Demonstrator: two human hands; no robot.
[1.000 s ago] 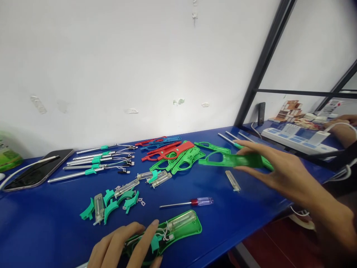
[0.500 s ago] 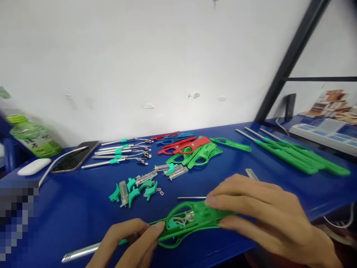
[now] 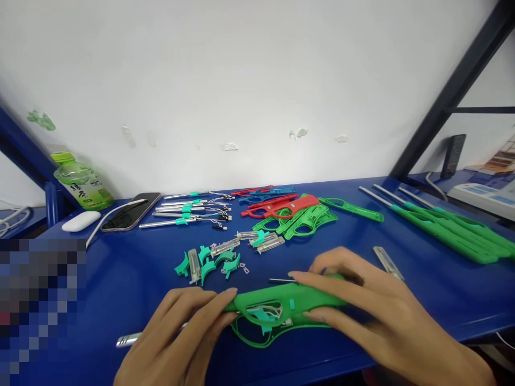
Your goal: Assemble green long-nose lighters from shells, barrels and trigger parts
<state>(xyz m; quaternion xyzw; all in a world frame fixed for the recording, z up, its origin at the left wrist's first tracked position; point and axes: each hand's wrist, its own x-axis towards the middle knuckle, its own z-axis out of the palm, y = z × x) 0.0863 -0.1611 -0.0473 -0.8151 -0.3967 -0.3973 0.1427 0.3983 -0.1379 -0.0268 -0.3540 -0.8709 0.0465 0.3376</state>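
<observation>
Between my hands, low in the head view, is a long-nose gas lighter (image 3: 287, 292) with a green two-part casing. The upper half lies tilted over the lower one, and the two trigger loops do not line up. Inside the loop show a teal trigger (image 3: 263, 315) and white wires. My left hand (image 3: 185, 327) pinches the front end, and the silver barrel (image 3: 129, 340) sticks out to its left. My right hand (image 3: 362, 305) grips the handle end from above and below. A thin metal rod (image 3: 280, 280) lies just behind the casing, partly hidden by my right fingers.
Beyond the hands lie teal triggers (image 3: 208, 269), clear fuel tanks (image 3: 270, 244), barrels with wires (image 3: 167, 223), and red (image 3: 298, 205) and green casing halves (image 3: 306, 222). Assembled green lighters (image 3: 450, 230) lie right, near a single clear tank (image 3: 387, 261). A phone (image 3: 131, 213) and bottle (image 3: 82, 185) stand left.
The upper casing half has rolled so its smooth outer side faces up, with the lower loop showing beneath. My left fingers have shifted onto its front end. The view has swung left.
</observation>
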